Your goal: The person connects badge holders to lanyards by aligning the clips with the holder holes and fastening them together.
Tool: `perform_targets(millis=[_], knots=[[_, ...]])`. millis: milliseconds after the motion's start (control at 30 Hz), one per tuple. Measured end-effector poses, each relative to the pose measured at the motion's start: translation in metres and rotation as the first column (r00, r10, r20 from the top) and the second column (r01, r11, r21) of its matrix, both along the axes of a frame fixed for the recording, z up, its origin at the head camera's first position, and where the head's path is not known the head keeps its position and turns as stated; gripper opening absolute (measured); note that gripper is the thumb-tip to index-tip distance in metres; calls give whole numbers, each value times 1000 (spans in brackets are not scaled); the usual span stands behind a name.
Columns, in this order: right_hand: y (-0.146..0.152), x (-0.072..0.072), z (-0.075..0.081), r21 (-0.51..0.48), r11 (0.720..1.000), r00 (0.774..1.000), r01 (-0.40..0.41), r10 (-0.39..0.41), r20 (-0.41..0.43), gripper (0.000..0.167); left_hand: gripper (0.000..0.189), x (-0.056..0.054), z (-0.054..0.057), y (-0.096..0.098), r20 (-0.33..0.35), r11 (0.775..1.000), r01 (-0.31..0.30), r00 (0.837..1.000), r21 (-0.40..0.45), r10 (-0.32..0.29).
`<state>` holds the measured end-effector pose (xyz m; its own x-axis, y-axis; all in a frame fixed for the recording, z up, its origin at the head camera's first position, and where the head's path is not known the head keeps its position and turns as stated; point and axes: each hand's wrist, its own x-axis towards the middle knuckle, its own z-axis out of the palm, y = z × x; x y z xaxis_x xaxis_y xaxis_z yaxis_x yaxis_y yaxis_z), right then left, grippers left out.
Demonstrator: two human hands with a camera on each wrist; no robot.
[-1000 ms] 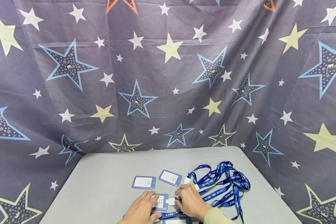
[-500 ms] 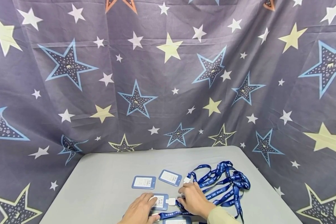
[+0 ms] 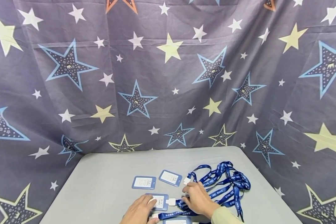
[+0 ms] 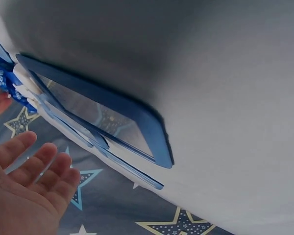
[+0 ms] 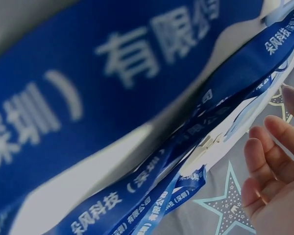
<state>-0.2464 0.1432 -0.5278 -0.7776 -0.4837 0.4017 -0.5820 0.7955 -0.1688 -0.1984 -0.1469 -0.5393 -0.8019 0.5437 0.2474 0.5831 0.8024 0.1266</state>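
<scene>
A blue-framed badge holder (image 3: 161,202) lies flat with a white clip (image 3: 171,202) at its right end, and a blue lanyard runs on from the clip. My left hand (image 3: 138,210) lies over the holder's left part. Its fingers (image 4: 51,169) look relaxed in the left wrist view, gripping nothing visible. My right hand (image 3: 197,199) is just right of the clip, above the blue lanyards (image 3: 221,189), and covers part of them. Its fingers (image 5: 279,169) are loosely bent, with nothing seen between them in the right wrist view.
Two loose badge holders, one at left (image 3: 144,182) and one nearer the middle (image 3: 170,178), lie farther back. Another badge holder (image 3: 177,221) is cut by the bottom edge. A white clip (image 3: 186,180) ends a lanyard behind my right hand. A star-patterned cloth hangs behind the grey table (image 3: 106,174).
My right hand has drawn off the clip and shifted a little to the right, uncovering the lanyard beside the clip. My left hand has barely shifted; the badge holder stays in place.
</scene>
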Motion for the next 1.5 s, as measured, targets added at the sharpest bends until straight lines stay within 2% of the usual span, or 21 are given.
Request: perform_targets(millis=[233,567,967,1333,1500], knots=[[10,-1,2,10,1000,1000,8,-8,-15,17,68,1,-3,-6,-15,1000,5,1000,10,-5],[26,-4,2,-1,999,999,42,-42,-15,17,73,3,0,-9,44,1000,-7,999,-6,7],[39,-12,1,-5,998,998,69,-69,-13,20,77,5,0,-14,54,1000,-8,998,-11,9],[44,-19,1,-19,995,995,100,-100,-7,20,78,7,-3,-17,-14,1000,-17,1000,-22,17],[45,-22,1,6,996,996,88,-87,-36,22,82,8,-3,-18,5,999,-25,1000,-22,25]])
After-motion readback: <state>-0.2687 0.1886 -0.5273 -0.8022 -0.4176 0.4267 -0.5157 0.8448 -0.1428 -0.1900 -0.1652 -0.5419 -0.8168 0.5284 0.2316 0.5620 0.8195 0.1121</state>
